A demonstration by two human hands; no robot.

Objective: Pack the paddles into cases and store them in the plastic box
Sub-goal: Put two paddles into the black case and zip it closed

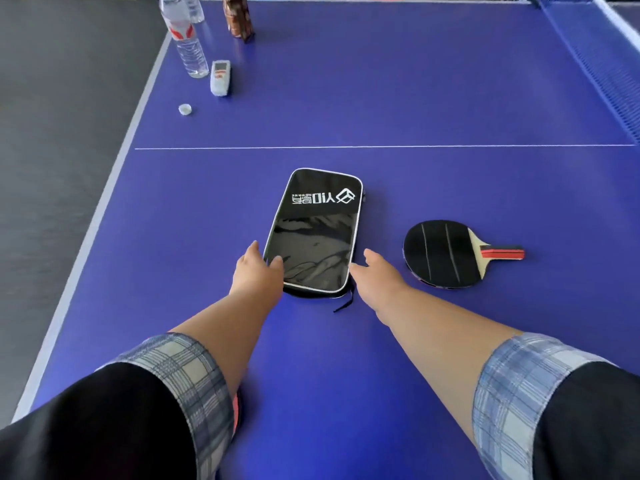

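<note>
Left hand (258, 271) pinches the case (315, 230) edge, thumb on top. Right hand (375, 275) touches the opposite edge (grip cannot be told). Risk: the glossy case may slip from a one-sided hold.

The water bottle (188, 46) and the brown carton (239, 19) lose their tops at the upper edge. A red-rimmed thing (237, 408) lies mostly hidden under the left sleeve (173, 393). On the right hand (377, 277) the fingers vanish behind the rim of the case (315, 230); its grip is unclear.
</note>
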